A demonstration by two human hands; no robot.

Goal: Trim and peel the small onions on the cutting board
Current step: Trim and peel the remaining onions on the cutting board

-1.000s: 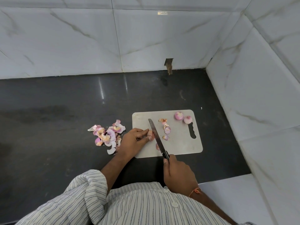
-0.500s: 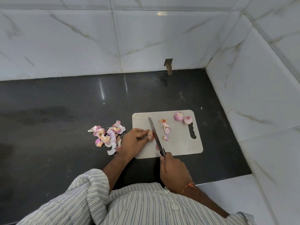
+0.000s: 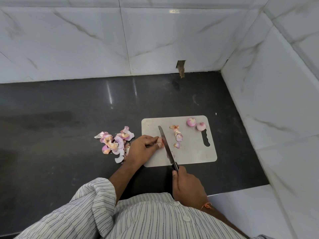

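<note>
Onion first: a small pinkish onion sits pinned near the left edge of the pale grey, round-cornered plastic cutting board, mostly hidden under the fingertips. The left hand pinches it, fingers curled in tight, presumably to hold the slippery little bulb from rolling and to tuck the tips back from the edge. Right beside those fingers lies the long, narrow steel knife, blade against the onion's exposed end, so this looks like a trimming cut. The right hand is wrapped around the black handle just off the board's near edge.

Further right on the board, papery brown-and-purple skin scraps are scattered mid-board, thin and curled. Up at the far right corner, two round, smooth peeled onions sit near each other just beyond the handle slot, parked away from the blade, I'd say. Off the board to the left, a heap of pink and white onion peelings rests on the glossy dark stone desk, with white marble-veined wall tiles behind.
</note>
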